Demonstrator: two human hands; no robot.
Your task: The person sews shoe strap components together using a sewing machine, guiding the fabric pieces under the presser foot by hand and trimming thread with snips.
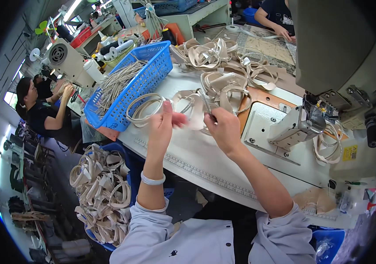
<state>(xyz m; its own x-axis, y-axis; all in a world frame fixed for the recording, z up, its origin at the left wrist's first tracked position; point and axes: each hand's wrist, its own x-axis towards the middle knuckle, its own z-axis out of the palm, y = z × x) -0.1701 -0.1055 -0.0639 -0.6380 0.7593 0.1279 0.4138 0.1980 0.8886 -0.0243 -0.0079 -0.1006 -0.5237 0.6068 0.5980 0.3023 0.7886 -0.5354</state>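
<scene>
My left hand point(166, 125) is raised over the front of the sewing table, thumb up and fingers stretched to the right, slightly blurred. It appears to hold nothing. Beside it lies a coiled loop of pale cord and strap point(136, 115). My right hand point(224, 130) is closed, its fingers curled round a slim metal tool point(203, 99) that points away from me; its kind is unclear. Between the hands lies a beige fabric strip point(196, 118). Behind them, beige straps with cord loops point(223, 83) lie in a loose heap.
A blue basket point(128, 99) of thin cords stands left on the white table point(183, 160). The sewing machine point(293, 127) is at the right. Below left, a blue tub point(126, 160) is heaped with strap loops. Another person point(47, 110) works at the left; another's arm point(269, 24) shows at the back.
</scene>
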